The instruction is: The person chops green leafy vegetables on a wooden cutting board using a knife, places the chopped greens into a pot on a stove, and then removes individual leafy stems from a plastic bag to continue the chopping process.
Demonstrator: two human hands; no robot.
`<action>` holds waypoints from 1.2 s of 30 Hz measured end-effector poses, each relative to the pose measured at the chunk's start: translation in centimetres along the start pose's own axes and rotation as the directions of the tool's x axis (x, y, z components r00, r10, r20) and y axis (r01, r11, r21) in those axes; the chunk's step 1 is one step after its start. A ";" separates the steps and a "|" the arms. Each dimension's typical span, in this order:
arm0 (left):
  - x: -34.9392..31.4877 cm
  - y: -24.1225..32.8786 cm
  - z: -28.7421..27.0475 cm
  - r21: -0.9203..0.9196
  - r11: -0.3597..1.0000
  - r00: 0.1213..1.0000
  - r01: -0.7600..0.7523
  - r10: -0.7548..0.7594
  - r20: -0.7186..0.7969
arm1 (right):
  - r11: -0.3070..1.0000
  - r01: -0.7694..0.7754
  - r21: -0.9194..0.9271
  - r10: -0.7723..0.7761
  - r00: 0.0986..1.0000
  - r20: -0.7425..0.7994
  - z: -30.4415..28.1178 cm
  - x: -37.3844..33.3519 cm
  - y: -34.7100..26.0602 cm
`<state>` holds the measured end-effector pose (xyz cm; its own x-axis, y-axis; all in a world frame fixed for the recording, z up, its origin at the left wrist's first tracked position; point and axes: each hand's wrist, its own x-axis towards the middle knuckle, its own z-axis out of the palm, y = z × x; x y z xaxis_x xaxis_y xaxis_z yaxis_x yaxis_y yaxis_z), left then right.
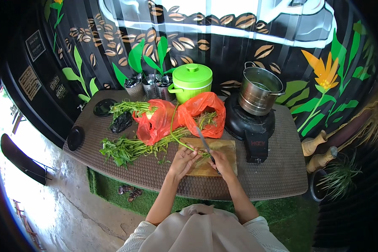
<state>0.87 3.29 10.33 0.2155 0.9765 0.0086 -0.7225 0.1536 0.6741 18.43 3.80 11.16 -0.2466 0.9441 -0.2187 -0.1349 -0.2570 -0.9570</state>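
Observation:
Over a wooden cutting board (223,156), my left hand (183,161) pinches a long, thin green bean (172,126) near its lower end. The bean arcs up and away past the red bags. My right hand (221,163) is closed round the dark handle of a knife (203,140), its blade pointing away from me. Both hands are close together, and the knife is just right of the bean's held end. Small green bits lie on the board under my fingers, partly hidden. Leafy green stems (126,150) are spread left of the board.
Red plastic bags (155,128) with greens and roots stand behind the board. Farther back are a lime-green lidded pot (192,80) and metal cutlery holders (150,89). At right, a steel pot (260,94) sits on a black stove (256,145). Black lids (75,138) lie left.

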 end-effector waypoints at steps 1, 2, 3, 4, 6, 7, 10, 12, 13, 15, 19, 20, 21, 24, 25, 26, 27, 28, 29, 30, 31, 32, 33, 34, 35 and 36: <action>0.0 0.0 0.0 0.000 1.000 1.000 -0.002 0.002 -0.001 | 0.997 0.068 -0.048 -0.072 0.995 -0.073 0.0 -0.1 -0.2; -0.1 -0.1 0.2 -0.014 1.000 1.000 -0.008 0.008 0.013 | 0.996 0.069 -0.048 -0.072 0.995 -0.072 0.2 -0.3 -0.2; -0.1 -0.2 0.4 -0.030 0.999 1.000 -0.014 0.015 0.026 | 0.973 0.232 -0.019 -0.231 0.952 -0.200 0.4 -0.7 0.0; -0.1 -0.3 0.4 -0.031 0.999 1.000 -0.015 0.016 0.026 | 0.920 0.391 -0.011 -0.373 0.868 -0.328 0.6 -1.1 0.1; -0.1 -0.4 0.4 -0.029 0.999 0.999 -0.031 0.032 0.023 | 0.907 0.420 0.018 -0.392 0.861 -0.324 1.5 -2.6 0.0; 0.0 -0.5 0.4 -0.030 0.999 0.999 -0.031 0.032 0.022 | 0.892 0.449 0.047 -0.412 0.852 -0.323 2.1 -3.4 -0.1; 0.1 -0.7 0.6 -0.052 0.997 0.998 -0.053 0.055 0.041 | 0.919 0.390 0.060 -0.369 0.903 -0.220 2.6 -4.4 1.0; 0.1 -0.8 1.0 -0.048 0.998 0.998 -0.044 0.046 0.038 | 0.936 0.341 0.089 -0.330 0.936 -0.119 2.5 -4.1 1.6; 0.2 -0.9 1.0 -0.048 0.998 0.998 -0.043 0.045 0.038 | 0.936 0.341 0.090 -0.329 0.936 -0.121 2.4 -3.9 1.8; 0.2 -1.2 1.2 -0.047 0.998 0.998 -0.037 0.039 0.039 | 0.936 0.306 0.174 -0.290 0.951 -0.110 2.1 -3.6 1.8; 0.2 -1.7 1.1 -0.060 0.998 0.999 -0.025 0.026 0.024 | 0.939 0.320 0.126 -0.295 0.938 -0.180 2.5 -3.5 1.4; 0.2 -2.0 1.1 -0.084 0.996 1.000 -0.024 0.025 0.015 | 0.932 0.343 0.117 -0.314 0.926 -0.210 2.5 -3.5 1.6; 0.3 -2.2 1.2 -0.108 0.994 1.000 -0.024 0.025 0.004 | 0.925 0.365 0.106 -0.332 0.912 -0.239 2.5 -3.4 1.8; 0.3 -2.6 1.5 -0.122 0.992 1.000 -0.013 0.012 -0.011 | 0.943 0.331 0.047 -0.307 0.914 -0.265 2.2 -3.5 2.0; 0.3 -2.7 1.5 -0.122 0.992 1.000 -0.013 0.012 -0.011 | 0.943 0.330 0.046 -0.307 0.914 -0.265 2.3 -3.3 2.2; 0.3 -2.8 1.5 -0.107 0.994 1.000 -0.010 0.010 -0.003 | 0.919 0.395 0.001 -0.377 0.877 -0.298 2.4 -2.8 2.6; 0.3 -2.9 1.6 -0.091 0.996 1.000 -0.007 0.007 0.006 | 0.889 0.456 -0.047 -0.445 0.833 -0.328 2.3 -2.4 3.0; 0.3 -3.0 1.7 -0.091 0.996 1.000 -0.007 0.008 0.006 | 0.888 0.456 -0.047 -0.445 0.833 -0.328 2.1 -1.9 3.3; 0.2 -3.0 1.7 -0.074 0.997 1.000 0.007 -0.007 -0.006 | 0.885 0.460 -0.070 -0.454 0.821 -0.346 1.7 -1.3 3.4; 0.1 -2.9 1.7 -0.056 0.998 1.000 0.019 -0.020 -0.021 | 0.882 0.462 -0.091 -0.462 0.810 -0.361 1.4 -0.8 3.3; 0.0 -2.9 1.5 -0.055 0.998 1.000 0.016 -0.017 -0.023 | 0.882 0.463 -0.089 -0.462 0.811 -0.358 1.1 -0.3 3.2; -0.1 -2.8 1.1 -0.014 0.999 0.999 0.032 -0.033 -0.010 | 0.921 0.386 -0.051 -0.382 0.866 -0.323 0.8 0.3 2.9; -0.2 -2.6 1.2 0.025 0.998 0.999 0.053 -0.053 0.005 | 0.952 0.305 -0.019 -0.297 0.910 -0.289 0.3 0.8 2.6; -0.4 -2.3 1.3 0.025 0.998 0.999 0.054 -0.054 0.005 | 0.977 0.189 0.101 -0.164 0.963 -0.213 -0.1 1.4 2.1; -0.6 -1.9 1.5 0.151 0.979 0.991 0.135 -0.137 0.003 | 0.977 0.189 0.101 -0.164 0.963 -0.213 -0.7 2.0 2.3; -0.8 -1.4 1.6 0.276 0.938 0.976 0.210 -0.217 -0.008 | 0.991 0.055 0.118 -0.037 0.988 -0.153 -1.1 2.5 2.3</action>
<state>2.76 2.05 10.50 0.3614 0.9213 -0.1439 -0.4509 0.3077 0.8379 18.56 5.80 8.21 -0.0919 0.9733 -0.2102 -0.2608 -0.2272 -0.9383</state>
